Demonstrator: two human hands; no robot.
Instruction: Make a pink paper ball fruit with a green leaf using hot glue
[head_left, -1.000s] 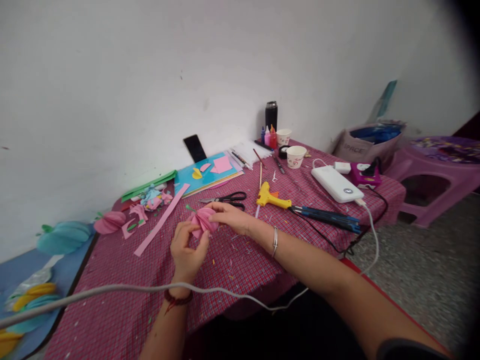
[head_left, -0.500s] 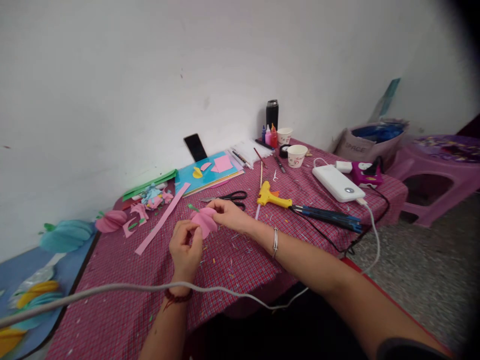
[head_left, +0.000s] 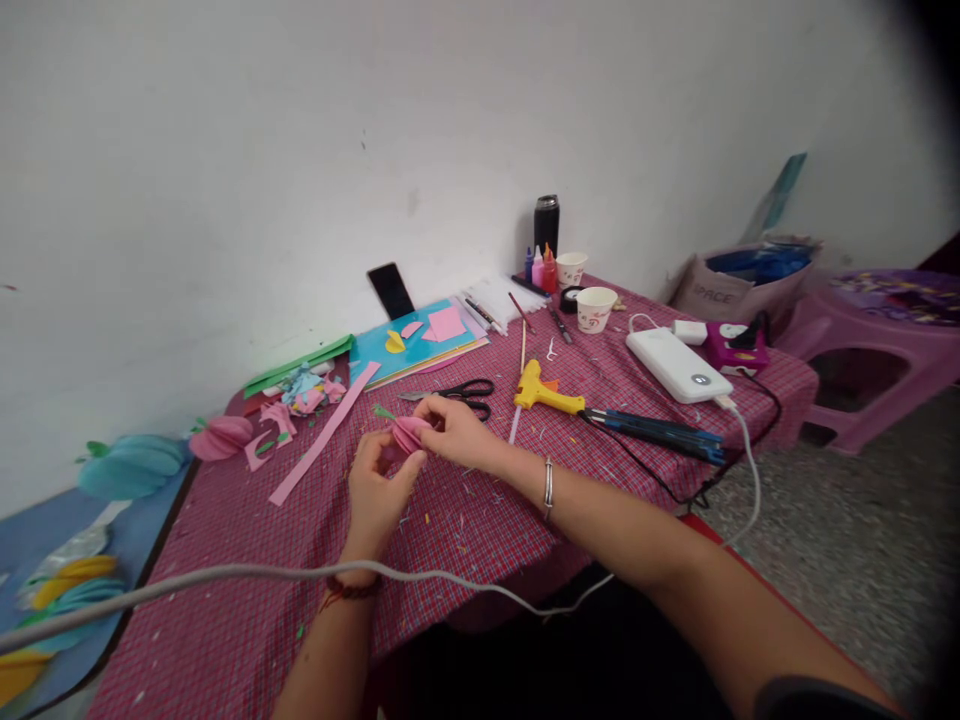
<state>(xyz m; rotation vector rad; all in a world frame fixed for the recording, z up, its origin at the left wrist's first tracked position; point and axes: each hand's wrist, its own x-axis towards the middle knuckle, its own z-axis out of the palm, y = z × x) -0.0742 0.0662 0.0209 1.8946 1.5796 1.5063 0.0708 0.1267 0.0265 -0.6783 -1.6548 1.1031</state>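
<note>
Between my two hands is a small pink paper pumpkin (head_left: 409, 432) with folded layers and a green stem at its top left. My left hand (head_left: 381, 483) curls round its left and lower side, thumb against the paper. From the right, my right hand (head_left: 454, 430) pinches its edge; the fingertips are partly hidden behind the paper. Just beyond my right hand lie black-handled scissors (head_left: 474, 390). A long pink paper strip (head_left: 324, 436) rests left of my hands. To the right is a yellow glue gun (head_left: 551, 393) with a glue stick near its nozzle.
A finished pink paper pumpkin (head_left: 220, 438) and paper scraps (head_left: 304, 390) lie at the left. A white power bank (head_left: 677, 366), paper cups (head_left: 596, 310) and paint bottles (head_left: 549, 270) stand at the right and back. A white cable (head_left: 247, 573) crosses in front over my left wrist.
The pumpkin has been turned and pressed narrower, so its layers now show edge-on. My left hand has shifted slightly right, its thumb closer to my right hand.
</note>
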